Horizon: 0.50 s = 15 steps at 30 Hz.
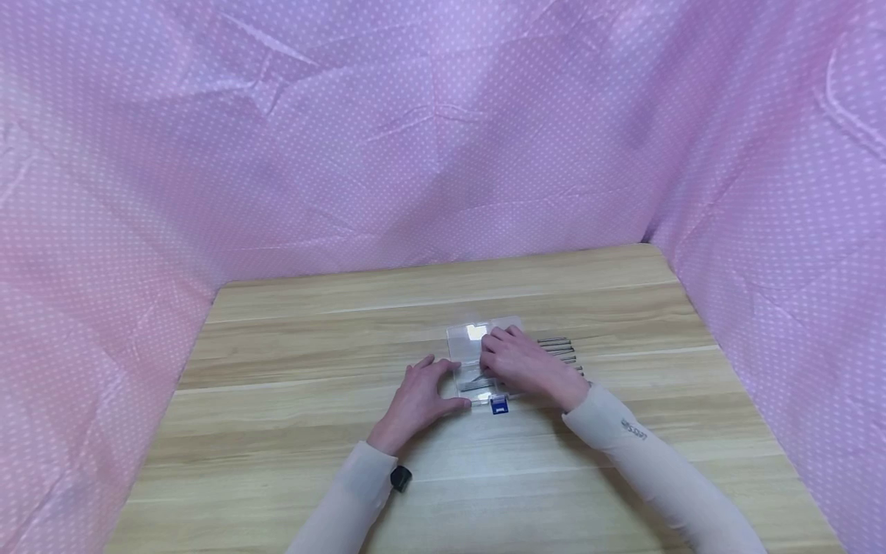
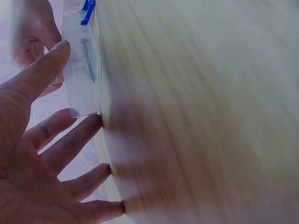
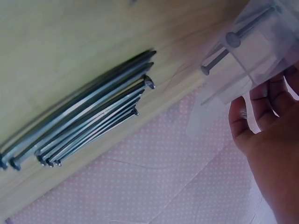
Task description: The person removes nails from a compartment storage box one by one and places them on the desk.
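A clear plastic box (image 1: pixel 460 382) with a blue latch (image 1: pixel 499 405) lies on the table, its lid (image 1: pixel 465 338) folded back. My left hand (image 1: pixel 418 402) grips the box's left end between thumb and index finger; its other fingers (image 2: pixel 93 182) spread down to the tabletop. My right hand (image 1: pixel 526 362) is over the box with bent fingers, their tips partly hidden, so I cannot tell whether they pinch anything. Nails (image 3: pixel 252 23) show through the box wall in the right wrist view. Beside the box, to its right, several loose nails (image 3: pixel 93 102) lie in a row.
The wooden table (image 1: pixel 291 369) extends around the box on all sides. Pink dotted cloth (image 1: pixel 415 154) hangs behind the table and along both sides. A small black object (image 1: pixel 401 478) sits at my left wrist.
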Motion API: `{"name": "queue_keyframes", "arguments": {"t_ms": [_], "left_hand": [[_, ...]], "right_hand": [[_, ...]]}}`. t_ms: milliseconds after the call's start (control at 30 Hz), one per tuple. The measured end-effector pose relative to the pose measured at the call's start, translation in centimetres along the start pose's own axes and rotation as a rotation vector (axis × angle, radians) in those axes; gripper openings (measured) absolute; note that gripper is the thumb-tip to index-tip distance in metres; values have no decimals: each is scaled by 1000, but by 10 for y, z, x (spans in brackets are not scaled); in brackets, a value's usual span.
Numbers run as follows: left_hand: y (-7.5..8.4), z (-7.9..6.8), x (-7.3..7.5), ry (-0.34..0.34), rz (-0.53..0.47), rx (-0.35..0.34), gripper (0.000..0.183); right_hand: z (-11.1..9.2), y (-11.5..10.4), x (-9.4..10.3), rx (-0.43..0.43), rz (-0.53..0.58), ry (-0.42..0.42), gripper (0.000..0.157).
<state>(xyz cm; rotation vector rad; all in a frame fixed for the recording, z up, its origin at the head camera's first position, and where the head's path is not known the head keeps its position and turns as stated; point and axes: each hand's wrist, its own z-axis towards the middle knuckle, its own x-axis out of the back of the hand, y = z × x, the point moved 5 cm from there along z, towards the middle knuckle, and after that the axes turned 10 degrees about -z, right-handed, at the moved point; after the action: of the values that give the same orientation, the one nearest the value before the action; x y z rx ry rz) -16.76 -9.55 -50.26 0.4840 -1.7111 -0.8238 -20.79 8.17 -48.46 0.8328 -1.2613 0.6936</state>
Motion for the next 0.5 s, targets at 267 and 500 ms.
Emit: {"name": "queue_keyframes", "arguments": {"t_ms": [267,500], "left_hand": [[-1,3,3,-9,-5,1,65],[-1,4,6,-8,-9,-6,65]], "right_hand": [[0,1,2,-39,23,4,10],[0,5,4,-56,53,23,19]]}}
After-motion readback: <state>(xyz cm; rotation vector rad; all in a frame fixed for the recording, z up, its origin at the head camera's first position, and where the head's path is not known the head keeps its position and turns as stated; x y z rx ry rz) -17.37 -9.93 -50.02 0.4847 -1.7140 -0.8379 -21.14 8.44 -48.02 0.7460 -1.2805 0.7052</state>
